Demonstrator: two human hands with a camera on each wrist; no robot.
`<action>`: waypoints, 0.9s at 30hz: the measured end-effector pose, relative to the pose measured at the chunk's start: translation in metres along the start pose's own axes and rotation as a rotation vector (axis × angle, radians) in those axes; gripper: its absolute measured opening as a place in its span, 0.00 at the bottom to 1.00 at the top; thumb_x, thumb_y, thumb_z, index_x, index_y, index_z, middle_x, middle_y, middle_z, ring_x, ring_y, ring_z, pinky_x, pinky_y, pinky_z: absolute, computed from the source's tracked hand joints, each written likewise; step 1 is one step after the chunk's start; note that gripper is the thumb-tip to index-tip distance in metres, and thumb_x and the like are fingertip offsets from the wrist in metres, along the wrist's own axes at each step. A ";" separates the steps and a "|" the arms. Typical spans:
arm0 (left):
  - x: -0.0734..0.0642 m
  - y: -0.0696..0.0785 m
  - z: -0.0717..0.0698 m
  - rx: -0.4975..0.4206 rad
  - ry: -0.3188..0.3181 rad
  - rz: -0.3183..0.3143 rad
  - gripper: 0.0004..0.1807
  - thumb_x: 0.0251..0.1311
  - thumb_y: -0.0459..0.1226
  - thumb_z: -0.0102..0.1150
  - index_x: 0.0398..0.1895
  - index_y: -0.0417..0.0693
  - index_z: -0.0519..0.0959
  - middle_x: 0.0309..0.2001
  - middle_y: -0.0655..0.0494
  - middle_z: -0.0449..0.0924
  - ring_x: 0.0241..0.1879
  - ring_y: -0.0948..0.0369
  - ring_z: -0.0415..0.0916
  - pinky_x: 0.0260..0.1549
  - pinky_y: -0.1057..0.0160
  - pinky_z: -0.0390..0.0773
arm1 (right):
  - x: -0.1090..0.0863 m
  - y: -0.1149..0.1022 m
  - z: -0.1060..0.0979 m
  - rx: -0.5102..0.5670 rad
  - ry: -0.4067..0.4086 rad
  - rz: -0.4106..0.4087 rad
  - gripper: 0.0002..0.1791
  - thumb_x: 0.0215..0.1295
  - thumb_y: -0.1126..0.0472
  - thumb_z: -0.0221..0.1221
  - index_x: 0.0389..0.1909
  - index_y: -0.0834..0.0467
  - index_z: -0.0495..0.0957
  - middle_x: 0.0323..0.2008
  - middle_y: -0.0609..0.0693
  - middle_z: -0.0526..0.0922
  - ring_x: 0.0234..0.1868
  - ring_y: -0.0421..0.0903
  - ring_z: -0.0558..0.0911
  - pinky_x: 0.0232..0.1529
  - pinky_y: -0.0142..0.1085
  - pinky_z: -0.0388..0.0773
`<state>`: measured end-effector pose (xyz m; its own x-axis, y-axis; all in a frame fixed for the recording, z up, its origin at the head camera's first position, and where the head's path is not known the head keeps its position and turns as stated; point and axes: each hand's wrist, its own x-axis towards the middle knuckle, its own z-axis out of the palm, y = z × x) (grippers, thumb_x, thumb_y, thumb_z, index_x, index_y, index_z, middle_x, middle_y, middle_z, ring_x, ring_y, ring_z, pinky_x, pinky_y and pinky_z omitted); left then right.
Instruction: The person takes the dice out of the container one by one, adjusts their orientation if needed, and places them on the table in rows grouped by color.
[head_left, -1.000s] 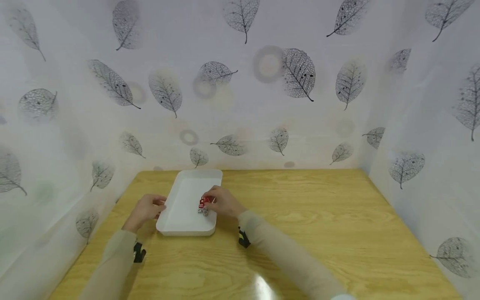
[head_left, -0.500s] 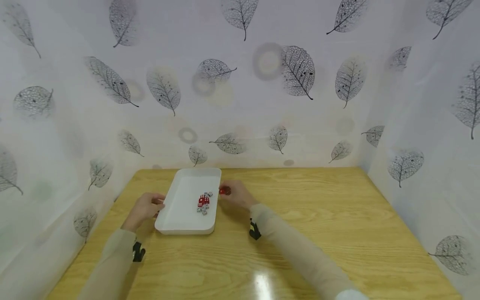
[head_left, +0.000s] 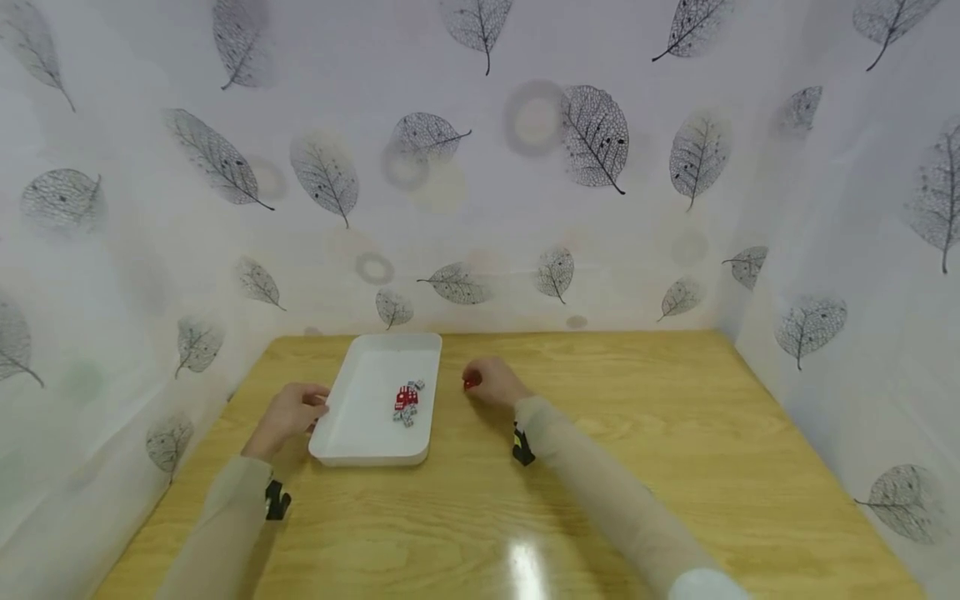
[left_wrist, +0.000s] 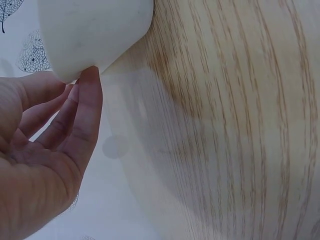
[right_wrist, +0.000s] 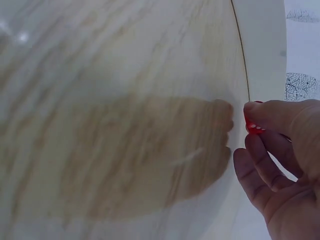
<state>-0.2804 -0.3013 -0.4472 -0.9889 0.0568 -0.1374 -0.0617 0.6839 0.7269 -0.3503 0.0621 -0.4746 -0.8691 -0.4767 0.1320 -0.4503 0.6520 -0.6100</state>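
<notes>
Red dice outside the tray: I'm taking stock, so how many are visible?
1: red die pinched in the right hand, right of the white tray. Its grip may hide others.

Shows a yellowish wood-grain worktop (head_left: 637, 375), with a bright glare patch (head_left: 525, 567) toward its near edge. Has a pale wall covering (head_left: 510, 208) rising behind the far edge and along the left and right edges, printed with dark skeleton leaves (head_left: 595, 137) at varied angles. Among them, carries blurred grey rings (head_left: 512, 121) and, just above the far edge, a small grey spot (head_left: 577, 322).
</notes>
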 end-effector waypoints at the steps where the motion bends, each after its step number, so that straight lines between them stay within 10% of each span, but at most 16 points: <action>1: 0.000 0.000 0.000 0.002 0.000 0.006 0.22 0.68 0.29 0.51 0.62 0.27 0.70 0.49 0.32 0.77 0.38 0.53 0.81 0.32 0.59 0.84 | 0.000 0.001 -0.001 -0.002 -0.002 0.004 0.12 0.57 0.69 0.66 0.43 0.65 0.83 0.43 0.55 0.86 0.46 0.50 0.82 0.54 0.42 0.79; 27: -0.001 0.000 -0.001 0.012 0.009 0.008 0.21 0.67 0.29 0.52 0.62 0.28 0.70 0.50 0.32 0.78 0.38 0.52 0.82 0.33 0.59 0.85 | 0.006 0.010 0.006 -0.023 0.027 0.068 0.13 0.57 0.68 0.67 0.45 0.62 0.84 0.44 0.55 0.85 0.47 0.50 0.82 0.55 0.42 0.78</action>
<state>-0.2793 -0.3020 -0.4465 -0.9905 0.0560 -0.1255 -0.0522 0.6919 0.7201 -0.3583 0.0625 -0.4841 -0.9027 -0.4152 0.1124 -0.3946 0.6954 -0.6005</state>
